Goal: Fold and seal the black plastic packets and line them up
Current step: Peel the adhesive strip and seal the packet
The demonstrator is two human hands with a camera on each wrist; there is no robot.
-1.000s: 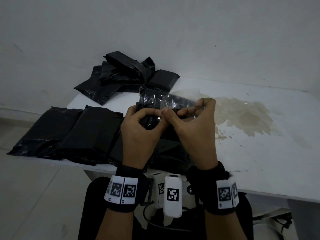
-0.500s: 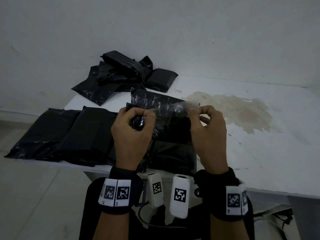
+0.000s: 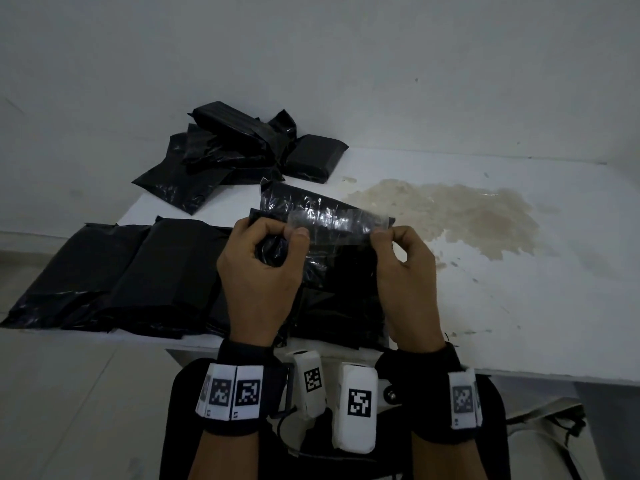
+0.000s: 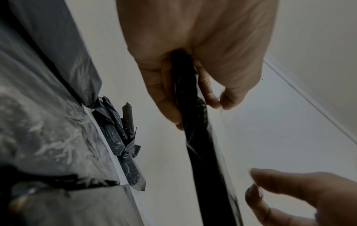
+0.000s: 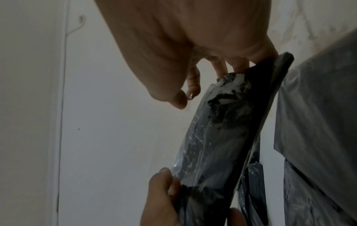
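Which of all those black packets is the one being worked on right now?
The packet held up between both hands, a clear strip stretched across it. The others lie on the table: a row and a pile.

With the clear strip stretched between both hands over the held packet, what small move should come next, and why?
Probably peel the strip fully off the packet: left hand and right hand pinch its ends, and the flap looks unsealed.
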